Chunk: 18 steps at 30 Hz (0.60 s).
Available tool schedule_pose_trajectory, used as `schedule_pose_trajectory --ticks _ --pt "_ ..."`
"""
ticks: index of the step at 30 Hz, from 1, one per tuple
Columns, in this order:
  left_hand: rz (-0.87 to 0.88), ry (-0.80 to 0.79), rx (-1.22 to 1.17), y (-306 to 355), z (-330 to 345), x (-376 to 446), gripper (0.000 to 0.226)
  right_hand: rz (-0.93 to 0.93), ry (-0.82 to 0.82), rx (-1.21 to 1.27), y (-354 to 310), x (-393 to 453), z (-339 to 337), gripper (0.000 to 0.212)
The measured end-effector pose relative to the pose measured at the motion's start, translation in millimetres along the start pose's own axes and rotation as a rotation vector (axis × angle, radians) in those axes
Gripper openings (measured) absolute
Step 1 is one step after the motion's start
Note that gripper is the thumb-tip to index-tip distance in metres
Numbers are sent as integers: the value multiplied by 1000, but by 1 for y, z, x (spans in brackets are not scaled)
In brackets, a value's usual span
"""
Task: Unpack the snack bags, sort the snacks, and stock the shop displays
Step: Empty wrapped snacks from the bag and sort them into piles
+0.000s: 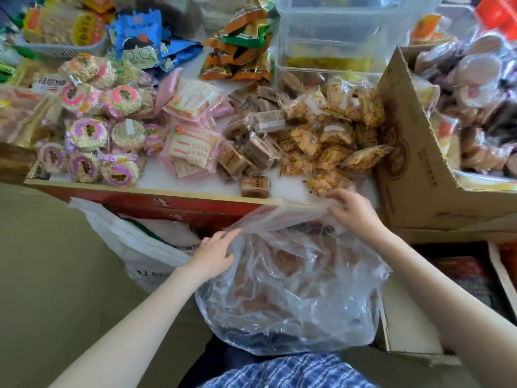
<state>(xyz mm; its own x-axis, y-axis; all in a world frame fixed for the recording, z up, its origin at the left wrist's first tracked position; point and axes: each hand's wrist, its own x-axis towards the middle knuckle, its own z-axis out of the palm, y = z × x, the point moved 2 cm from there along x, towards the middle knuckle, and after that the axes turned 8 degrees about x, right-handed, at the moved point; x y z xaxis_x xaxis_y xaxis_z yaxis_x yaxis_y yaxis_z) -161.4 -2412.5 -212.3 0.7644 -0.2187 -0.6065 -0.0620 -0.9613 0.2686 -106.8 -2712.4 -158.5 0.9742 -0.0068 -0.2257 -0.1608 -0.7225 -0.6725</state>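
A large clear plastic bag (291, 287) with reddish-brown snack packs inside hangs in front of me, below the display's front edge. My left hand (215, 254) grips the bag's left rim. My right hand (354, 210) pinches the right rim and holds it up at the display's edge. On the white display top (159, 177) lie sorted piles: round rice cakes (92, 130) at left, pink packs (190, 133) in the middle, brown wrapped cakes (254, 135), and yellow cracker packs (330, 130) at right.
An open cardboard box (405, 152) full of round wrapped snacks stands at right. Clear plastic bins (330, 32) stack at the back, with orange-green packs (243, 49) and blue packs (145, 43) to their left. A white sack (134, 245) hangs below the display.
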Motion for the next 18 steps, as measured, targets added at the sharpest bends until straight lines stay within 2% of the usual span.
schedule_pose_trajectory --ticks 3,5,6,7,9,12,14,16,18 --pt "-40 -116 -12 9 13 6 68 98 -264 -229 65 -38 8 63" --pt "-135 -154 -121 15 17 9 72 219 -400 -188 90 -55 25 81" --pt "-194 -167 -202 18 19 10 73 264 -447 -105 93 -62 35 84" --pt "-248 -175 -293 20 21 11 73 278 -480 3 95 -68 47 81" --pt "-324 -207 -531 25 28 13 69 268 -532 170 88 -76 75 62" --pt "-353 -198 -828 39 30 14 62 268 -619 117 78 -85 104 49" --pt "-302 -80 -788 47 22 15 60 248 -480 93 77 -84 94 47" --pt "-164 106 -631 57 2 13 52 219 -224 201 68 -77 52 41" --pt "-7 284 -575 70 -21 8 40 149 26 252 55 -70 -6 37"
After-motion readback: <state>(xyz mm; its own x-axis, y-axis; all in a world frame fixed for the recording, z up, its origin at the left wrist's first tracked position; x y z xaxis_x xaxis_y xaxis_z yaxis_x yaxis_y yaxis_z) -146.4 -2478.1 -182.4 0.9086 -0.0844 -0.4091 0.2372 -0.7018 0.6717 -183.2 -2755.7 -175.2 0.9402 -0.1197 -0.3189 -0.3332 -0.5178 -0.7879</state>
